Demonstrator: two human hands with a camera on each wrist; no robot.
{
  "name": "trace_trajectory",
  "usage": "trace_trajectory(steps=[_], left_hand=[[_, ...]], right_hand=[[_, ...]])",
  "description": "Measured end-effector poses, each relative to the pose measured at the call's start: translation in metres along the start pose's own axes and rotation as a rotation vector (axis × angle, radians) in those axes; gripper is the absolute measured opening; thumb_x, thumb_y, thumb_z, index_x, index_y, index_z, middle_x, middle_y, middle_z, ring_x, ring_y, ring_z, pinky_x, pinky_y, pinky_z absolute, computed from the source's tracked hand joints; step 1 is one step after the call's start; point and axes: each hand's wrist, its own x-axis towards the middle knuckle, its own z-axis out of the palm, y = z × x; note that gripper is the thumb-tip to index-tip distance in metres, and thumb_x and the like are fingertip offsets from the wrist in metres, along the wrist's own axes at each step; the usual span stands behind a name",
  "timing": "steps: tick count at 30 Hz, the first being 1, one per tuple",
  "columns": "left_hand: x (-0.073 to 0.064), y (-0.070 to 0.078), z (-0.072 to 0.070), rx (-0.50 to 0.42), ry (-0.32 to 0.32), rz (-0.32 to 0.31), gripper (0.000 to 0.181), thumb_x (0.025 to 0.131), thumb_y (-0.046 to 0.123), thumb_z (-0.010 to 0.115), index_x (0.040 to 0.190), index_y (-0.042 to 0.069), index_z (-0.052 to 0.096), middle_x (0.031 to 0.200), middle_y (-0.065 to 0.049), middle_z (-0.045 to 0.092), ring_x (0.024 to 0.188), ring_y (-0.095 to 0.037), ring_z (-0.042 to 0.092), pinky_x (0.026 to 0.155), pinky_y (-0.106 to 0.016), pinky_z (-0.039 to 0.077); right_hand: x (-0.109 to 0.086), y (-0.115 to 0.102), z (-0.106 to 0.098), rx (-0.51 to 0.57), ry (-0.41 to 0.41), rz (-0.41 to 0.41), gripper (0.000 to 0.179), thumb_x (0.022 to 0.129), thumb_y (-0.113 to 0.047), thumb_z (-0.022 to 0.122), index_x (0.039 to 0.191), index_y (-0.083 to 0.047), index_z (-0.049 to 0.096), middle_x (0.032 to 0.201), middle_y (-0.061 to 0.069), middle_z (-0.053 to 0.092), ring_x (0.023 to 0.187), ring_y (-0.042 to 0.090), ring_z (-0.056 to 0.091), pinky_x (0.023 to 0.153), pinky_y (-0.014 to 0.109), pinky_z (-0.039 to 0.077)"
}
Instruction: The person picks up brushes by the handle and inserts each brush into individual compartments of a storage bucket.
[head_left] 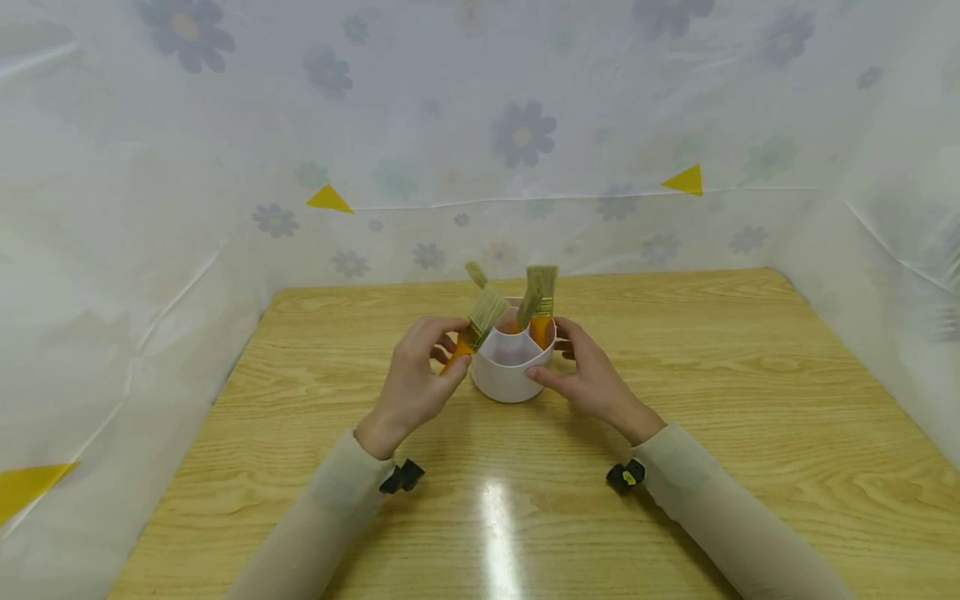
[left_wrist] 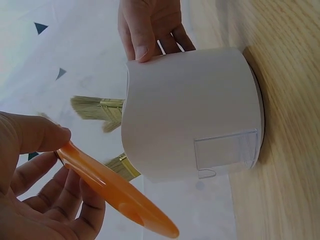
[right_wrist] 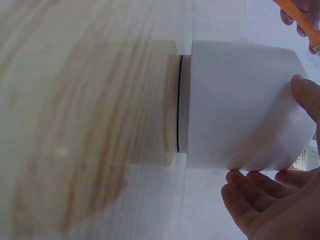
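Note:
My left hand (head_left: pixel 422 371) pinches a paintbrush (head_left: pixel 486 315) between thumb and fingers, near where the handle meets the metal band. The brush is tilted, bristles up; its orange handle (left_wrist: pixel 120 192) points down beside the holder in the left wrist view. A white, round, divided holder (head_left: pixel 507 382) stands upright on the table. My right hand (head_left: pixel 592 379) grips the holder's right side, thumb (right_wrist: pixel 306 95) near the rim and fingers around the far side. Inside stand more brushes, including a wide one (head_left: pixel 543 292) at the right and another (head_left: pixel 476 273) at the back.
The wood-grain table (head_left: pixel 720 367) runs out to both sides, with a flowered sheet (head_left: pixel 420 125) hanging behind and beside it. Yellow triangles (head_left: pixel 684 180) are fixed to the sheet. A small clear plastic piece (left_wrist: pixel 225 152) sits on the holder's outer wall.

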Motion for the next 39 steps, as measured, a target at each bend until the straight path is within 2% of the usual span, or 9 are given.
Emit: trace_trajectory(steps=[10,16,30,39], left_hand=[[0.005,0.002,0.001,-0.002,0.005,0.013,0.039,0.082,-0.004,0.069,0.119,0.004,0.060,0.107,-0.007,0.059,0.083,-0.016,0.056,0.064,-0.031,0.053],[0.009,0.004,0.005,-0.017,0.020,0.044,0.040,0.081,-0.005,0.069,0.119,0.003,0.060,0.108,-0.010,0.060,0.083,-0.019,0.057,0.064,-0.031,0.054],[0.017,0.007,0.011,-0.052,0.032,0.073,0.040,0.082,-0.005,0.069,0.120,0.003,0.060,0.110,-0.011,0.060,0.082,-0.020,0.057,0.063,-0.033,0.053],[0.019,0.009,0.014,-0.062,0.022,0.068,0.039,0.083,-0.004,0.068,0.120,0.003,0.059,0.109,-0.010,0.059,0.085,-0.019,0.057,0.066,-0.031,0.053]], right_hand=[[0.001,0.001,0.001,-0.012,0.010,-0.022,0.088,0.082,-0.051,0.070,0.150,-0.017,0.026,0.143,0.007,0.040,0.124,0.029,0.045,0.100,0.051,0.039],[0.001,0.001,0.002,-0.002,0.010,-0.031,0.086,0.082,-0.049,0.070,0.149,-0.017,0.026,0.143,0.006,0.040,0.125,0.028,0.045,0.101,0.051,0.038],[0.000,0.000,0.001,0.001,0.010,-0.037,0.087,0.083,-0.049,0.070,0.150,-0.016,0.026,0.143,0.007,0.040,0.125,0.029,0.044,0.101,0.051,0.038],[0.000,0.000,0.001,0.001,0.018,-0.044,0.087,0.082,-0.048,0.071,0.149,-0.014,0.027,0.142,0.008,0.041,0.125,0.028,0.044,0.101,0.051,0.039]])
